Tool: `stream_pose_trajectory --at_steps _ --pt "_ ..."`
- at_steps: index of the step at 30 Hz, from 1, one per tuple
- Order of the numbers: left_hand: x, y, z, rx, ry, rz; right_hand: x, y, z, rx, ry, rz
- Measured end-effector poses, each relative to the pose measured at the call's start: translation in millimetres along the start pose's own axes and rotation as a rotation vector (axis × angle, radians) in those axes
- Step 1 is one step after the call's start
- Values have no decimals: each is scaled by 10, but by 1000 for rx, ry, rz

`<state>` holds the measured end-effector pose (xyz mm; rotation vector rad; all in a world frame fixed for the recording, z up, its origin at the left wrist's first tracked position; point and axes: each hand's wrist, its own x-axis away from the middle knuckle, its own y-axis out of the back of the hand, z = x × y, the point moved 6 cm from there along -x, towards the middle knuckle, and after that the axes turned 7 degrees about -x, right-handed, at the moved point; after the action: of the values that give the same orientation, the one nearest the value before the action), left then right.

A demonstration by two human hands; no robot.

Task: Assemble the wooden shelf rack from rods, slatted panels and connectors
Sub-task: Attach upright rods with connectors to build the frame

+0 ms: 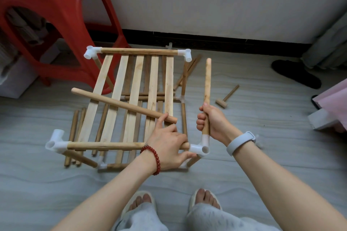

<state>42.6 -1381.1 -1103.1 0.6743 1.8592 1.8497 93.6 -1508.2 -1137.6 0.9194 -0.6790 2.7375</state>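
My right hand (211, 120) has its fingers wrapped round the upright round wooden rod (207, 88) seated in the white plastic corner connector (201, 147), while my left hand (168, 145) grips the frame rail and pinches a loose, light, stiff spare rod (120, 103) lying across the slats.

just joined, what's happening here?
A person is building a two-tier wooden slatted rack on the floor. The right hand grips an upright wooden rod seated in the near-right white plastic corner connector. The left hand steadies the near rail beside that connector while its fingers hold a second loose wooden rod lying across the slats. A small wooden mallet lies unused nearby.
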Motion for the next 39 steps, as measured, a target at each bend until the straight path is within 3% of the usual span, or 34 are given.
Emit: stream_pose_trajectory --at_steps 5,13,18,23,27,35,39 --pt "-12 -45 7 -6 -28 20 76 135 -23 -46 10 22" --pt "-34 -29 65 16 -90 57 85 104 -18 54 63 49" --pt "15 -15 13 -8 -112 31 97 207 80 153 -3 116" --pt "-65 141 59 83 -151 5 -185 172 467 77 88 -41" --pt "-192 330 279 107 -82 -127 -442 25 597 250 236 -121" --pt "-421 90 1181 52 214 164 -791 -52 958 617 423 -78" --pt "-650 42 1193 3 239 169 -1028 -42 1269 916 502 -68"
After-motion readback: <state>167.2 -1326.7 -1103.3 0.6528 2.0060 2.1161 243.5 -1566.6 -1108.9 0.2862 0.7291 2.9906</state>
